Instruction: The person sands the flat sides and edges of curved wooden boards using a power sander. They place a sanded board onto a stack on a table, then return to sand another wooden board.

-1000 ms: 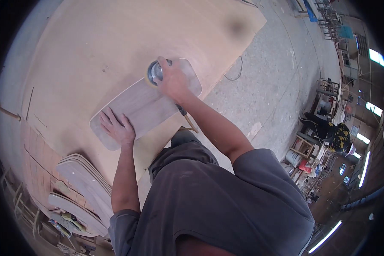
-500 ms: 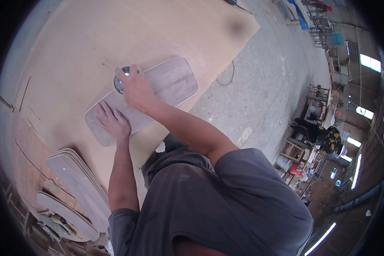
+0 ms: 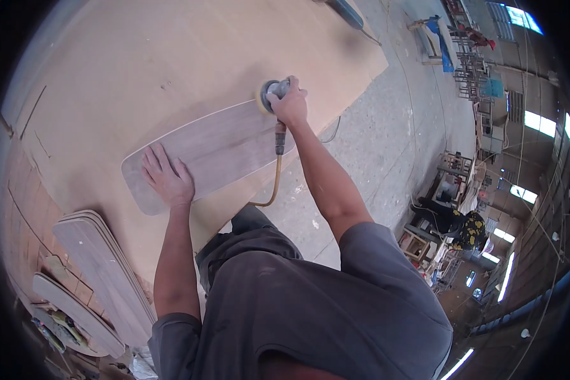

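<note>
A long wooden board [image 3: 221, 149] with rounded corners and a pale edge lies flat on the large worktable [image 3: 171, 57]. My left hand [image 3: 168, 178] rests flat on the board's near left end, fingers spread. At the board's far right end, my right hand [image 3: 291, 107] is wrapped round a round air sander [image 3: 267, 98]. The sander looks tilted, with its yellowish pad edge toward the board; whether the pad touches the wood I cannot tell. From the sander, a yellow air hose [image 3: 277, 183] runs down past the table's edge.
A stack of similar boards [image 3: 101, 253] leans at the lower left, with another board [image 3: 76, 310] beside it. A dark blue tool [image 3: 345, 12] lies at the table's far corner. Across the concrete floor [image 3: 373, 145], a person [image 3: 468, 229] is near cluttered benches.
My right hand has moved the sander rightward along the board to its far right end, and the hose has come into view. My left hand stays flat on the board.
</note>
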The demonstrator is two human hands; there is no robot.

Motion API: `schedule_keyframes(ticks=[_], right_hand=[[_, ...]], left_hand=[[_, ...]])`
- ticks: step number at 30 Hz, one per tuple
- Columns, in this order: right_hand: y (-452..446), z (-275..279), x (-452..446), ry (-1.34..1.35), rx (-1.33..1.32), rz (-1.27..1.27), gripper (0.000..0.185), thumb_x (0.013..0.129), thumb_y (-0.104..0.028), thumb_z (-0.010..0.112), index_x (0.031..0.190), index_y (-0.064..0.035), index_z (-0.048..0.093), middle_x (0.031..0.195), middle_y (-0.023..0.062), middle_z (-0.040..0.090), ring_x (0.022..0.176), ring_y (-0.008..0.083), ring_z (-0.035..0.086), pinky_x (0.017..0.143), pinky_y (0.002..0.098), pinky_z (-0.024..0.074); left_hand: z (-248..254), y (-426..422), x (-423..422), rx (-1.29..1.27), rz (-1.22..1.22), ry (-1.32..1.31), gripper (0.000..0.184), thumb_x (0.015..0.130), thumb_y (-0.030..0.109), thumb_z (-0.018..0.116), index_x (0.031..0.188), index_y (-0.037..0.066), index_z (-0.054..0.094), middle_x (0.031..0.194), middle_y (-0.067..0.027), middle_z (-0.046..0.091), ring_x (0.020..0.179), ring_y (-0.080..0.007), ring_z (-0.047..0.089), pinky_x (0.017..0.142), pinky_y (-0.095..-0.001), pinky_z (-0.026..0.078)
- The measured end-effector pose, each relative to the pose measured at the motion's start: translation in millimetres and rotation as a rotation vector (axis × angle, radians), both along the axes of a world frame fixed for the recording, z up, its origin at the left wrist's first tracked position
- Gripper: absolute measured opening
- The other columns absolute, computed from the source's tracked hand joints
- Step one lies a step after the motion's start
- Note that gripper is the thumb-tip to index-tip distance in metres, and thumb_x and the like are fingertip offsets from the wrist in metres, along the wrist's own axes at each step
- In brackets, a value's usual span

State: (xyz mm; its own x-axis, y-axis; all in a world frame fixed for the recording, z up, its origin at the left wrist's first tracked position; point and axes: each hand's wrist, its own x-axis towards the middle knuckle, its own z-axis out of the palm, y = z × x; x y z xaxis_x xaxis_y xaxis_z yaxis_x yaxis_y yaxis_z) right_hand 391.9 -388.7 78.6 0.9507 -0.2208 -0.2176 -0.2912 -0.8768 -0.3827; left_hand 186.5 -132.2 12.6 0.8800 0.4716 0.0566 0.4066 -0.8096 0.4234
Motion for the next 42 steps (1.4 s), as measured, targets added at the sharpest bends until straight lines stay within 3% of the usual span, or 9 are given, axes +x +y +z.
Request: schedule_keyframes(ticks=[2,14,20,26,32,35,38,42], right_hand=[[0,2,0,0.022,-0.009,-0.034,0.079,0.078,-0.033,0.079,0.145,-0.0156,0.039,0.127,0.0325,0.05,0.103,0.0488,0.064,0.092,0.0497,0.0541],[119,46,-55,-0.01,0.044,0.379,0.077,0.081,-0.024,0.081,0.145,-0.0168,0.039,0.129,0.0288,0.045,0.102,0.0476,0.064,0.085,0.0511,0.0562],[102,32,-39,-0.065,0.033,0.231,0.077,0.082,-0.024,0.081,0.146,-0.0168,0.039,0.128,0.028,0.045,0.103,0.0476,0.064,0.085,0.0513,0.056],[99,43,-115,-0.005,0.012,0.346,0.078,0.081,-0.026,0.081,0.146,-0.0175,0.04,0.128,0.0277,0.046,0.104,0.0468,0.064,0.087,0.0512,0.0553],[58,36,-93,-0.022,-0.017,0.045,0.079,0.081,-0.024,0.081,0.147,-0.0179,0.04,0.13,0.0264,0.046,0.103,0.047,0.064,0.087,0.052,0.0547],[58,38,-122,-0.026,0.012,0.089,0.077,0.08,-0.023,0.082,0.146,-0.0181,0.042,0.13,0.0255,0.047,0.103,0.0461,0.064,0.086,0.0516,0.0549],[78,45,-181,-0.029,0.025,0.345,0.075,0.079,-0.023,0.082,0.144,-0.0177,0.044,0.13,0.0261,0.047,0.104,0.0461,0.064,0.086,0.0515,0.0548],[58,33,-188,-0.029,0.067,0.294,0.076,0.077,-0.023,0.083,0.143,-0.017,0.045,0.126,0.027,0.05,0.104,0.0473,0.063,0.086,0.0512,0.0546]], left_hand=[[0,-1,0,-0.005,0.002,-0.005,0.064,0.097,0.029,0.051,0.156,0.009,0.036,0.164,-0.0181,0.026,0.153,-0.0365,0.021,0.125,-0.0534,0.01],[-1,0,-2,-0.011,0.007,-0.04,0.061,0.1,0.03,0.05,0.156,0.01,0.037,0.163,-0.0188,0.029,0.152,-0.037,0.024,0.124,-0.0533,0.012],[-1,1,-3,-0.013,0.023,-0.028,0.061,0.098,0.031,0.053,0.155,0.012,0.039,0.163,-0.0176,0.029,0.153,-0.0353,0.022,0.125,-0.0535,0.012],[-1,1,-3,-0.01,0.025,-0.028,0.059,0.1,0.03,0.05,0.155,0.012,0.039,0.163,-0.0176,0.03,0.152,-0.036,0.024,0.124,-0.0531,0.013],[-2,2,-4,-0.01,0.023,-0.034,0.061,0.099,0.031,0.052,0.155,0.012,0.039,0.163,-0.0174,0.029,0.152,-0.0352,0.023,0.124,-0.0539,0.012],[-4,2,-4,-0.01,0.023,-0.035,0.061,0.099,0.031,0.053,0.155,0.012,0.039,0.163,-0.0175,0.029,0.152,-0.0355,0.023,0.124,-0.0541,0.013],[-8,1,-5,0.001,0.017,-0.06,0.061,0.098,0.031,0.053,0.155,0.012,0.039,0.163,-0.0176,0.029,0.152,-0.0358,0.023,0.124,-0.0544,0.013],[-7,1,-4,-0.007,0.022,-0.074,0.061,0.099,0.032,0.052,0.155,0.012,0.039,0.163,-0.0173,0.03,0.152,-0.0362,0.024,0.124,-0.0543,0.013]])
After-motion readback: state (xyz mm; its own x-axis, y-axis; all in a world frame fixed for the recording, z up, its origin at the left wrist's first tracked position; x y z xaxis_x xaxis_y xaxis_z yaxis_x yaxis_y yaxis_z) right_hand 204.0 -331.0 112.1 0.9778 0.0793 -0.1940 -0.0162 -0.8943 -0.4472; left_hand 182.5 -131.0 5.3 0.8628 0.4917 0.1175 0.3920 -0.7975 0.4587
